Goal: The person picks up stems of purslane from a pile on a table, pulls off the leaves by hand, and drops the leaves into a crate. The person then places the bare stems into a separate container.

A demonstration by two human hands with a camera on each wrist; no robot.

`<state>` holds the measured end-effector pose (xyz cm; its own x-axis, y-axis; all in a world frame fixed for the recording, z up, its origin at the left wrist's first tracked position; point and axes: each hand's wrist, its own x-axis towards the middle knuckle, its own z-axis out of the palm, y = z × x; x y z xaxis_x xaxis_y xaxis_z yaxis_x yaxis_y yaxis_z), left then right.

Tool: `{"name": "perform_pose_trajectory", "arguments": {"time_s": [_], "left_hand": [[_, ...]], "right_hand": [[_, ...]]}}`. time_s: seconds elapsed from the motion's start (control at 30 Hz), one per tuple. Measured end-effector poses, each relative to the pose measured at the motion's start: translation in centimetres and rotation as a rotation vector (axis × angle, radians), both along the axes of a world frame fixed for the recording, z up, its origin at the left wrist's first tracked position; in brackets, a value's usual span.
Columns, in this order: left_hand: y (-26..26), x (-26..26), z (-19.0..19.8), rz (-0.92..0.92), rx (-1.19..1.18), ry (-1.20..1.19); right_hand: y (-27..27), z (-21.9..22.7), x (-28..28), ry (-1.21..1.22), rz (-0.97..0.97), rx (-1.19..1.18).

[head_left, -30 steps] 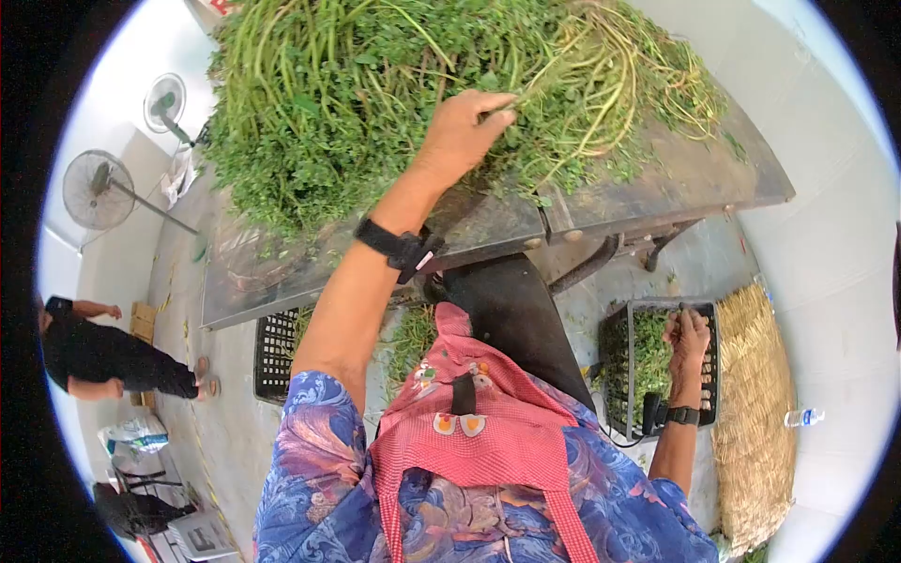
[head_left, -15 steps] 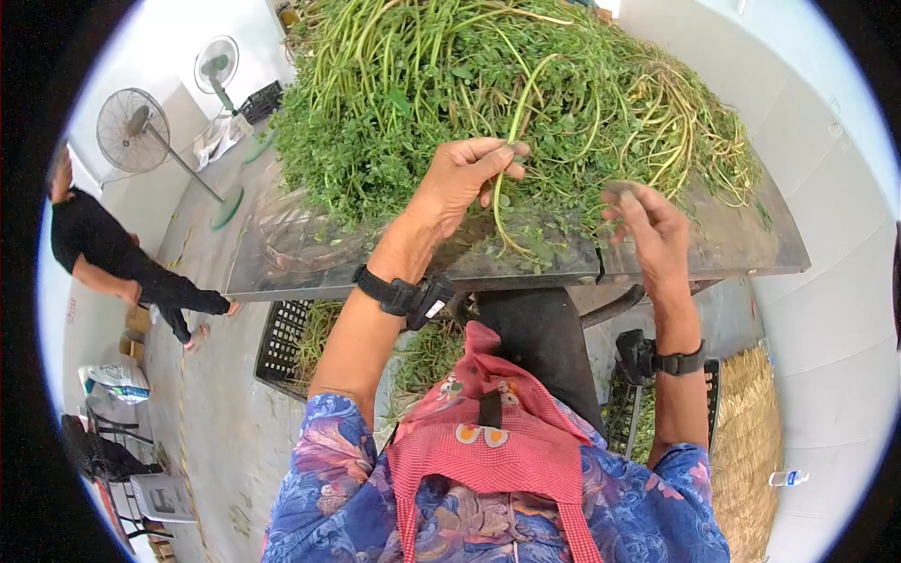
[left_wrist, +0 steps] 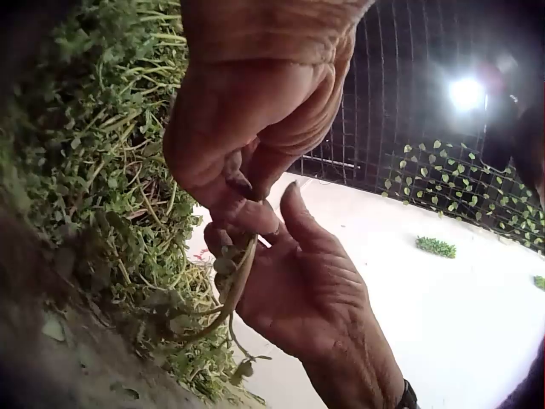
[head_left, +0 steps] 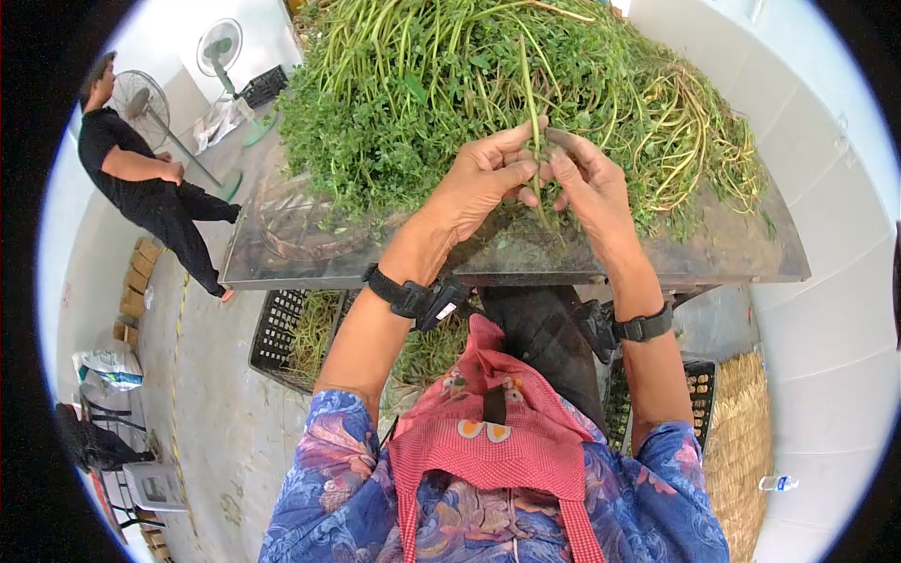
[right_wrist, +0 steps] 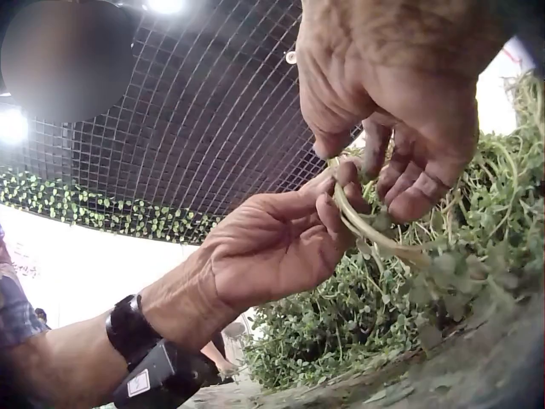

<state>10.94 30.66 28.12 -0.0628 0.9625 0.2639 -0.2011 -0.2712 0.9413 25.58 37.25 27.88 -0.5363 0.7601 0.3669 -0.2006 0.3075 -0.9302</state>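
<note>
Both hands meet over the front part of the table, before a big heap of green leafy stems. The left hand pinches one long stem between thumb and fingers; the stem stands out above and below the hands. Close against it, the right hand has its thumb and fingers bent at the same stem. In the right wrist view the stem curves down from the left fingertips, beneath the right hand. The left wrist view shows the stem hanging in front of the right palm.
The metal table's front edge runs before the person's apron. Below are black crates with greens and a woven straw mat. At the left, another person in black is near two standing fans.
The right hand has come up from the crate at the lower right to the left hand. The left hand has lifted a single stem off the heap. The person at the left has moved.
</note>
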Motion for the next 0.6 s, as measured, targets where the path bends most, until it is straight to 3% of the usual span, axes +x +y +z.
{"name": "perform_pose_trajectory", "arguments": {"time_s": [0.2, 0.27, 0.4, 0.47, 0.5, 0.57, 0.6], "left_hand": [[-0.2, 0.2, -0.1, -0.079, -0.077, -0.015], [-0.1, 0.6, -0.1, -0.074, -0.085, 0.029], [0.5, 1.4, -0.3, -0.032, -0.086, 0.088], [0.5, 1.7, -0.2, -0.022, -0.078, 0.084], [0.5, 1.8, -0.1, -0.011, -0.071, 0.079], [0.0, 1.9, 0.2, -0.003, -0.1, 0.047], [-0.3, 1.8, 0.4, 0.004, -0.128, 0.016]], "right_hand": [[1.6, -1.6, 0.4, -0.021, 0.059, -0.058], [2.1, -2.2, 0.6, -0.154, -0.081, 0.248], [1.3, -1.9, 0.7, -0.201, -0.268, 0.476], [1.6, -2.6, 0.6, -0.178, -0.382, 0.177], [2.3, -2.9, 0.9, -0.179, -0.382, 0.175], [4.7, -3.1, 2.7, 0.293, -0.197, -0.301], [4.9, -2.3, 3.3, 0.398, -0.031, -0.432]]}}
